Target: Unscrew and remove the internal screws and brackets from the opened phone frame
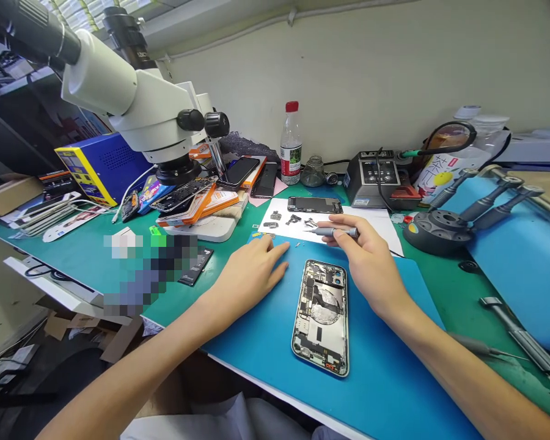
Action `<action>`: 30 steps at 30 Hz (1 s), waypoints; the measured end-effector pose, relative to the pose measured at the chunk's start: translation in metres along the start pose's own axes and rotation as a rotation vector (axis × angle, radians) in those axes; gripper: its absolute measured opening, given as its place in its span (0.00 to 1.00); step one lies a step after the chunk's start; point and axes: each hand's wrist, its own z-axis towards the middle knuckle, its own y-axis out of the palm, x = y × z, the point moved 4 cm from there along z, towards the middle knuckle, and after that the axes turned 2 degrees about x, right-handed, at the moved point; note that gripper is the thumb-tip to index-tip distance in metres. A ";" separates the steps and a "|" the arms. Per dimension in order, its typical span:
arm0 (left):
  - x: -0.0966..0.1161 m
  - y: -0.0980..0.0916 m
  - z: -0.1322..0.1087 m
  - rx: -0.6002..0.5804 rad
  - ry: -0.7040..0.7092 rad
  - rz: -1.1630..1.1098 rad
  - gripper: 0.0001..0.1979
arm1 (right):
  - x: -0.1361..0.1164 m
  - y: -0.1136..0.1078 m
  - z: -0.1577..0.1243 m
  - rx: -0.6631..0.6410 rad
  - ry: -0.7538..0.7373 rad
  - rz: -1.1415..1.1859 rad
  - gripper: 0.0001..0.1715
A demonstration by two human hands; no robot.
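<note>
An opened phone housing (321,318) with its inner parts showing lies on the blue mat (252,342). Left of it, my left hand (252,269) rests on the mat with its fingers apart, holding nothing. My right hand (366,250), beyond the housing's upper right corner, grips a grey screwdriver (334,232) whose tip points left over the white sheet (376,226). Small dark phone parts (294,220) lie on that sheet near the tip, with a black phone screen (315,205) behind them. Tiny pieces (299,244) sit at the mat's back edge between my hands.
A microscope (156,116) stands at the left beside stacked phones and boxes (206,205). At the back are a bottle (291,146), a glass jar (314,171) and a black station (373,177). A round tool holder (435,232) stands right; a black battery (196,266) lies left.
</note>
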 end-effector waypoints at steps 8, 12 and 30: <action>-0.007 -0.007 0.011 0.015 -0.052 -0.019 0.15 | -0.007 -0.003 -0.001 0.063 0.019 0.015 0.17; -0.007 -0.013 0.029 0.039 -0.058 -0.002 0.11 | -0.008 -0.005 0.001 0.093 0.032 0.020 0.18; 0.000 0.004 0.047 0.056 0.015 -0.060 0.07 | -0.013 -0.006 0.002 0.107 0.037 0.028 0.17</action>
